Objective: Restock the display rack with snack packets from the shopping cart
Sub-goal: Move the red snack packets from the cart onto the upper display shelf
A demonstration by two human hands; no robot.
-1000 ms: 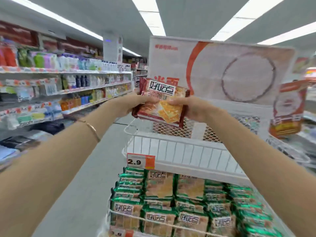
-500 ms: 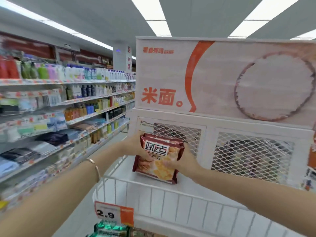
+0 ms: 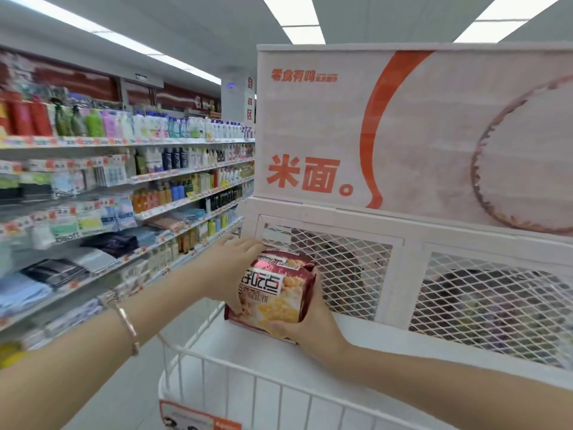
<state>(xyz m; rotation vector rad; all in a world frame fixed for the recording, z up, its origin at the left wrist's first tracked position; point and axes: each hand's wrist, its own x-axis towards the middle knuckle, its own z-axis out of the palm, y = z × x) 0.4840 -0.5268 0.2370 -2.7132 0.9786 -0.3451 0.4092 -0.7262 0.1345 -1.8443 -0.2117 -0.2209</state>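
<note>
Setting: shop aisle under strip ceiling lights (image 3: 302,24), pale grey floor (image 3: 124,398) at lower left.
Left of frame: long shelves (image 3: 124,181) of bottles, pouches and folded cloth goods, with price strips along the edges; the near end is blurred.
Upper right: white sign board (image 3: 403,135) with orange characters and an orange curve; its right side is cut off by the frame.
Display rack (image 3: 248,370): white tray with a wire front rail, lower centre, directly below the sign board.
Mesh panel (image 3: 350,274): white diamond mesh forming the tray's back wall; the dark shapes behind it are too blurred to name.
Price tag (image 3: 198,418): orange and white, on the front rail, cut off at the bottom edge; print unreadable.
Snack packet (image 3: 273,293): dark red, white label, cracker picture; centre of frame, at the tray's left rear, just before the mesh panel, tilted. Whether its lower edge rests on the tray cannot be told.
Left hand (image 3: 229,268): grasps the packet's upper left, fingers curled over the top; thin bracelet (image 3: 128,327) on the wrist.
Right hand (image 3: 313,324): grasps the lower right corner, thumb on the front, fingers hidden behind.
</note>
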